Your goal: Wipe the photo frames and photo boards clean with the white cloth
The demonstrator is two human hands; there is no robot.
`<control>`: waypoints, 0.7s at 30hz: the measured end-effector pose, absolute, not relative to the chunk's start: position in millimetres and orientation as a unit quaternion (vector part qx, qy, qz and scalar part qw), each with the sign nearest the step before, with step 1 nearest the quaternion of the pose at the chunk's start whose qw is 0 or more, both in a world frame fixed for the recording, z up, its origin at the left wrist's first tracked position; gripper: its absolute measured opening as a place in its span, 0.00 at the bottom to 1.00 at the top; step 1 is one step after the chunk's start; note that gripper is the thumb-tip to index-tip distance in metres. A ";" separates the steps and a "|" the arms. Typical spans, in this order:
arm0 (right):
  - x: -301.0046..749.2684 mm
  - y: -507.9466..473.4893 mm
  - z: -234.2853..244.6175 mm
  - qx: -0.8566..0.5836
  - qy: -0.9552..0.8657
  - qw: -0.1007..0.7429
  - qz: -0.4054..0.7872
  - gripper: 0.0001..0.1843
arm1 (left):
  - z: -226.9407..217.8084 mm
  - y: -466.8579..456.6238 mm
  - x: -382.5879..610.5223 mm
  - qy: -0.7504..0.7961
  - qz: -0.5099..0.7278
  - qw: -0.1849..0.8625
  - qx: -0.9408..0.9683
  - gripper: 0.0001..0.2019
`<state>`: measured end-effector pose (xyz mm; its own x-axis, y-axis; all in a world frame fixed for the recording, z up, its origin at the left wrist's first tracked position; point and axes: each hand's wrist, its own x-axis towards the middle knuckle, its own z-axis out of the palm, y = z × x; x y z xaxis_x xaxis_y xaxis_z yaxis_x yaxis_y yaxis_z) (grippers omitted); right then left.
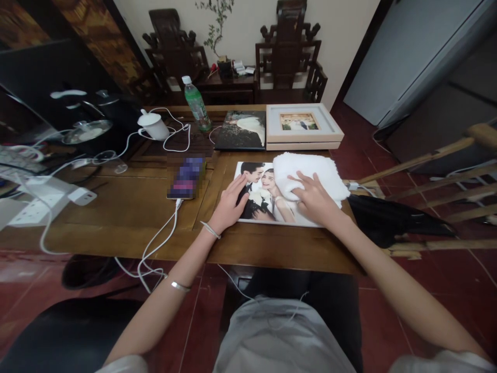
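A wedding photo panel point(261, 199) lies flat on the wooden table before me, its picture side up. Resting on the panel's left edge is my left hand point(232, 199), fingers stretched out flat. A folded white towel point(322, 178) covers the upper right part of the panel. My right hand point(312, 194) lies on the towel with its fingers spread, pressing on it rather than wrapped round it. The panel's right side is hidden under the towel and that hand.
Behind the panel lie a dark photo panel point(240, 129) and a pale framed picture point(301, 140). A phone point(186, 178) on a white cable is to the left. A green bottle point(198, 106), a lidded white cup point(154, 126) and a power strip point(42, 202) stand farther left.
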<state>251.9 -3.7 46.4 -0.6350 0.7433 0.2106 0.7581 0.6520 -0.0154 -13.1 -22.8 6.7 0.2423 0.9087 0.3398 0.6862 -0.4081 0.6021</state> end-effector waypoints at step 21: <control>259.1 -15.7 47.4 -0.393 -0.910 0.131 -0.008 0.17 | 8.1 -23.5 -12.4 0.514 0.335 0.160 0.773 0.23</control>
<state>259.1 -15.7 47.4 -0.6563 0.7135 0.2452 0.7176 0.6907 -0.0890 -12.4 -23.5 8.1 0.2463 0.9021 0.3543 0.6877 -0.4203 0.5920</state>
